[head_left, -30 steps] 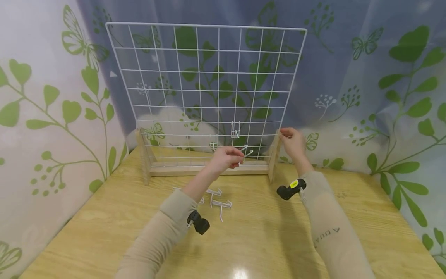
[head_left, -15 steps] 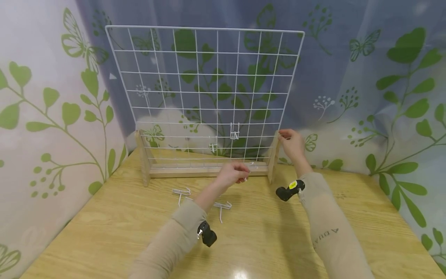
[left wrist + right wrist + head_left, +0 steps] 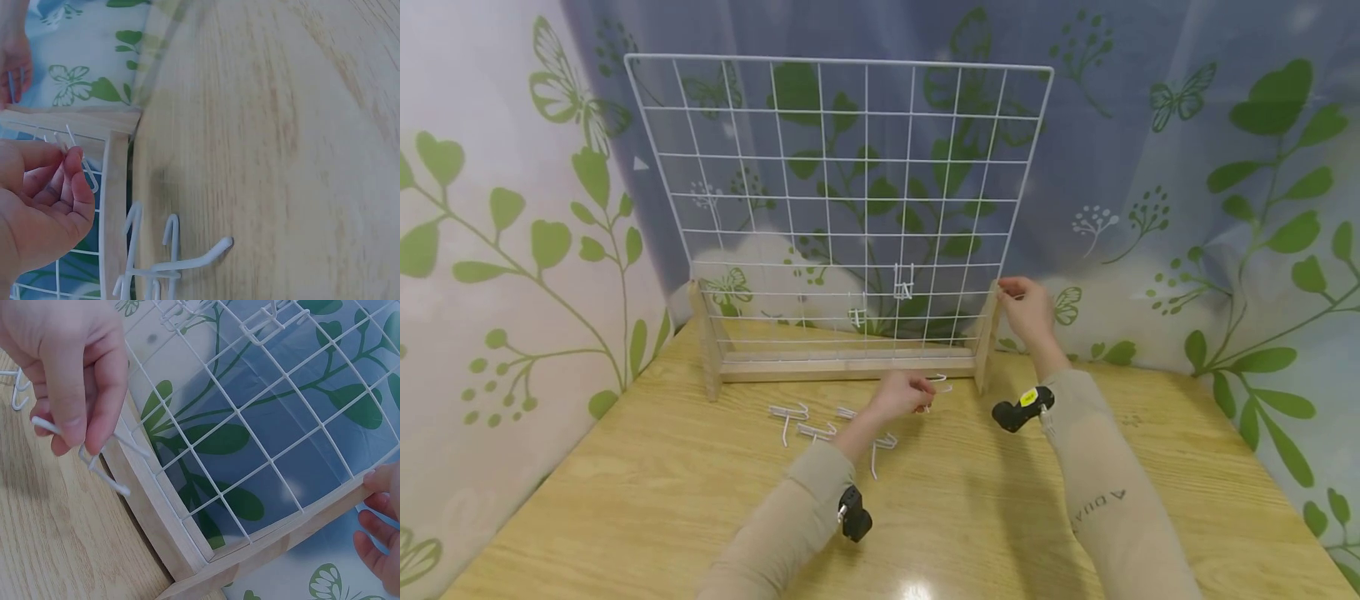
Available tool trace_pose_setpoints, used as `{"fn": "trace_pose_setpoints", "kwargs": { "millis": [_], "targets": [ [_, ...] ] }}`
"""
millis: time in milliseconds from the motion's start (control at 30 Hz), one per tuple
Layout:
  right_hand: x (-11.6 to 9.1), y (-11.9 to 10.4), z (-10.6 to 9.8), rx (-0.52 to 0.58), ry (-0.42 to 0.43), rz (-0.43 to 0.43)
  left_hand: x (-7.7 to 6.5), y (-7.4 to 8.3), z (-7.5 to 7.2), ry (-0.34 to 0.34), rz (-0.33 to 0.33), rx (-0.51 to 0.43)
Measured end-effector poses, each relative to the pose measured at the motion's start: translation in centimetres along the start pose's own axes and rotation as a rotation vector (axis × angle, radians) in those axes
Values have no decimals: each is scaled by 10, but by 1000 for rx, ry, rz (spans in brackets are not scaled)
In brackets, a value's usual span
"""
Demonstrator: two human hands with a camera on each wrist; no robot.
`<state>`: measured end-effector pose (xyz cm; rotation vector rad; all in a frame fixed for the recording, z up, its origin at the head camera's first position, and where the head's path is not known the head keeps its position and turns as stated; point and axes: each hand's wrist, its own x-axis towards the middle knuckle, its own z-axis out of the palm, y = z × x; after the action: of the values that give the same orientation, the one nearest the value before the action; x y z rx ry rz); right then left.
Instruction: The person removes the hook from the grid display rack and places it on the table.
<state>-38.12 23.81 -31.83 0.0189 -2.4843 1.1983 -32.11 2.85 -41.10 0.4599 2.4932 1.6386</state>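
Observation:
In the head view my left hand (image 3: 901, 396) is low in front of the white wire grid (image 3: 838, 61), above the wooden table. Its thumb and fingers pinch a white wire hook (image 3: 111, 480), whose prongs stick out past the fingertips. My right hand (image 3: 1028, 310) holds the top of the right wooden upright (image 3: 988, 337) of the grid's stand; in the right wrist view the thumb lies on the wood with the fingers beside it. Two hooks hang on the grid, an upper hook (image 3: 903, 287) and a lower hook (image 3: 857, 314).
Several loose white hooks (image 3: 790, 412) lie on the table (image 3: 625, 500) in front of the stand, partly behind my left forearm. The left wooden upright (image 3: 703, 342) and a crossbar (image 3: 850, 369) support the grid. A leaf-patterned curtain (image 3: 1150, 250) stands behind.
My left hand has drawn back from the grid and down toward the table, with the hook still pinched. My right hand stays on the wooden upright.

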Motion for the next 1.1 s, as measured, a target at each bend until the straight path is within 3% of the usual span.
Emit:
{"fn": "trace_pose_setpoints", "kwargs": {
  "millis": [600, 767, 1100],
  "targets": [
    [1, -1, -1, -2, -7, -4, -2, -2, 29, 15, -66, 50],
    [-1, -1, 0, -10, -6, -4, -4, -4, 33, 49, -48, 96],
    [-3, -2, -1, -8, 8, -7, -4, -7, 42, 51, -107, 114]
  ]
}}
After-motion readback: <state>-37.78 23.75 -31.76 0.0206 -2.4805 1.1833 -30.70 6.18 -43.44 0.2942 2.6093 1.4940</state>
